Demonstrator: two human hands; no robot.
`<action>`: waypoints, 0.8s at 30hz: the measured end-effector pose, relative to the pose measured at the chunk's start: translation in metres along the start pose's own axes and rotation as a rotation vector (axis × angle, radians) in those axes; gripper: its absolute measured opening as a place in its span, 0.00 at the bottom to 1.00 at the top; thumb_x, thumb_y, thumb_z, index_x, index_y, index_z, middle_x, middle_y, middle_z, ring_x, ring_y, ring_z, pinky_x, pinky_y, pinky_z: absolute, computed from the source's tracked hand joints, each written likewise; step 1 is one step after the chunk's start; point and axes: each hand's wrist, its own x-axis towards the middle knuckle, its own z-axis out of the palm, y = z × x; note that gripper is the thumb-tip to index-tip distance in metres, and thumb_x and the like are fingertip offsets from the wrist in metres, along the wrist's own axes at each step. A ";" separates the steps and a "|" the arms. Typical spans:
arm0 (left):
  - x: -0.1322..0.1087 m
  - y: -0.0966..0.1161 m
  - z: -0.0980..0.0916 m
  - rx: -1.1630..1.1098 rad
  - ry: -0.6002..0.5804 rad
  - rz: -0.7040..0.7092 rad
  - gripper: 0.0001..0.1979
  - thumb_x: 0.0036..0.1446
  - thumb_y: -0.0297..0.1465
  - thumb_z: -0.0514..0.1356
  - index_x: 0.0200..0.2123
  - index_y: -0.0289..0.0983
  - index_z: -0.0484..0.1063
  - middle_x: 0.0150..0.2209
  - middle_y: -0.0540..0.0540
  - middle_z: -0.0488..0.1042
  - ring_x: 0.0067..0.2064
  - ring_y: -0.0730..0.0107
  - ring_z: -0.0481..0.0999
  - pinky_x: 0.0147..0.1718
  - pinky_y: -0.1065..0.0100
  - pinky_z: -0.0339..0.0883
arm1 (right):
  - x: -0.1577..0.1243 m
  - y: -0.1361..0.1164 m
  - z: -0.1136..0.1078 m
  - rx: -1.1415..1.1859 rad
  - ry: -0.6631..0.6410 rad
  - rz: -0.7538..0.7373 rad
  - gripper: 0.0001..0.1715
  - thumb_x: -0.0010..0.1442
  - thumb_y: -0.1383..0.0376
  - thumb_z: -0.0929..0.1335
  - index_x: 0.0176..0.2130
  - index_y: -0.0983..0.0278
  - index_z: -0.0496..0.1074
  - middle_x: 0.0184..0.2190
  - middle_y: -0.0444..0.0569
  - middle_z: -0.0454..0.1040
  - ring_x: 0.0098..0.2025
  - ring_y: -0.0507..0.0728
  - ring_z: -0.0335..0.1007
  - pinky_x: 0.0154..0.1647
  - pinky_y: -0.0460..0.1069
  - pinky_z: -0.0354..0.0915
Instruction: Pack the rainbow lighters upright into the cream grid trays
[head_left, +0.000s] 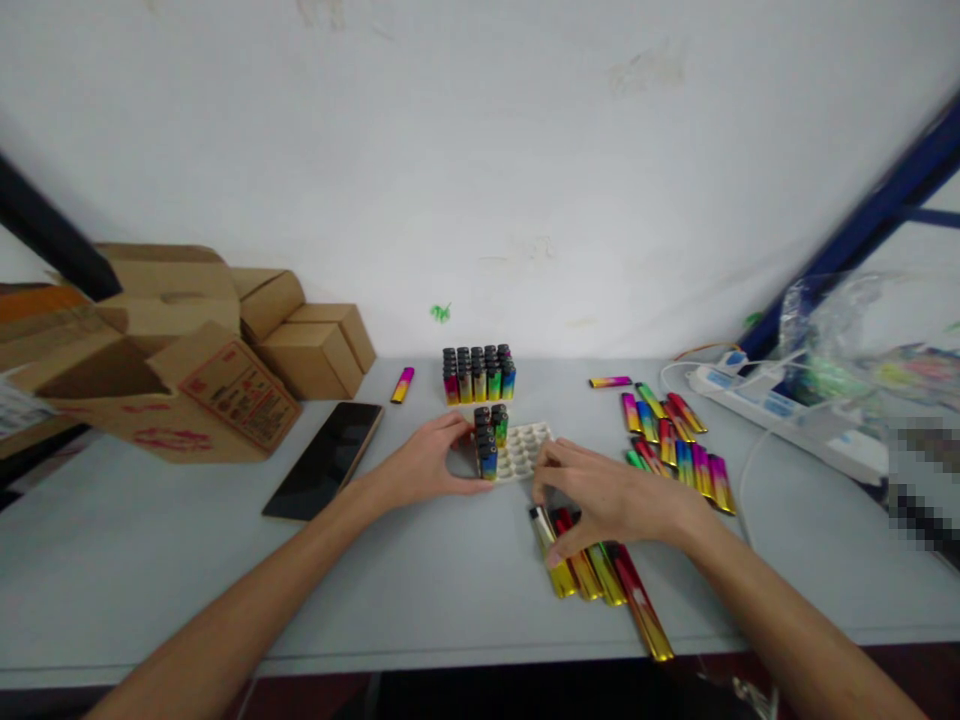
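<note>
My left hand rests on the table and touches the left side of a white tray that holds a few upright rainbow lighters. My right hand lies over a row of lighters lying flat near the front edge, fingers curled on them, thumb against the leftmost one. Whether it grips one I cannot tell. Behind the tray stands a full block of upright lighters.
More loose lighters lie at the right. A black phone lies left of my hand, with cardboard boxes behind it. A white power strip, cables and a plastic bag sit at the far right.
</note>
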 end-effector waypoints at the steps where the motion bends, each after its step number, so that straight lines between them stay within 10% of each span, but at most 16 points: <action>1: 0.000 0.000 0.000 -0.002 0.002 0.005 0.28 0.51 0.47 0.75 0.50 0.38 0.77 0.49 0.41 0.79 0.49 0.51 0.79 0.53 0.56 0.75 | 0.001 0.001 0.001 0.025 0.000 -0.016 0.28 0.57 0.48 0.80 0.47 0.63 0.78 0.50 0.54 0.71 0.54 0.66 0.68 0.60 0.58 0.66; 8: 0.001 0.002 -0.002 -0.013 0.004 0.020 0.29 0.52 0.46 0.75 0.53 0.38 0.77 0.50 0.40 0.79 0.51 0.51 0.79 0.55 0.56 0.74 | 0.008 -0.002 0.003 0.008 0.057 -0.009 0.24 0.62 0.56 0.79 0.52 0.64 0.76 0.51 0.56 0.71 0.56 0.65 0.69 0.61 0.57 0.67; 15: 0.001 0.002 -0.002 -0.003 0.024 0.003 0.27 0.52 0.47 0.75 0.49 0.37 0.77 0.50 0.39 0.79 0.51 0.50 0.79 0.55 0.56 0.74 | 0.010 -0.017 0.014 -0.242 0.144 0.108 0.34 0.55 0.39 0.78 0.42 0.64 0.76 0.49 0.59 0.72 0.51 0.71 0.72 0.56 0.64 0.70; 24: 0.001 0.001 -0.002 0.010 0.028 -0.002 0.26 0.52 0.46 0.75 0.47 0.37 0.77 0.48 0.41 0.79 0.48 0.51 0.79 0.51 0.57 0.75 | 0.019 -0.018 0.016 -0.023 0.229 0.096 0.05 0.70 0.64 0.71 0.44 0.63 0.71 0.42 0.54 0.78 0.43 0.62 0.76 0.48 0.56 0.72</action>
